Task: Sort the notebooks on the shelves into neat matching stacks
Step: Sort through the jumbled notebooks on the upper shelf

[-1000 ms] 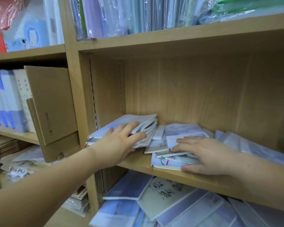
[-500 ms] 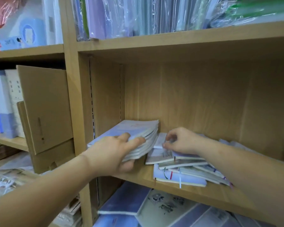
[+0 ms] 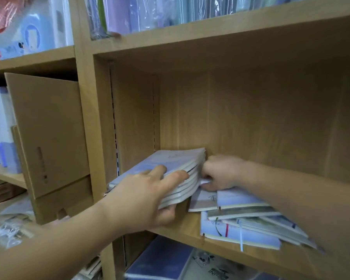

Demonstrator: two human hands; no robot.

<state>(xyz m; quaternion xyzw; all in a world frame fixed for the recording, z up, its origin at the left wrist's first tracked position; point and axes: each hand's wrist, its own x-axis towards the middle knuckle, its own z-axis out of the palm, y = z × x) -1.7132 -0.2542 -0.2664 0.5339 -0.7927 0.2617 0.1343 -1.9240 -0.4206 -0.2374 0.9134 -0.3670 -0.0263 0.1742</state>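
Pale-blue notebook stack [image 3: 170, 160], left on the shelf [image 3: 182, 229], sits tilted in the gripping left hand [image 3: 141, 201]. The right hand [image 3: 222, 172] has left the loose pile [image 3: 240, 219], pinching a small white notebook [image 3: 205, 181] beside the stack, probably to add it.

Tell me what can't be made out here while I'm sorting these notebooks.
Head view: whether the right hand pinches anything; its fingertips curl out of sight beside the stack that the left hand grips.
Head view: the far end of the loose pile, covered by the right forearm.
Head view: cover print on the lower-shelf notebooks, blurred and cut off by the bottom edge.
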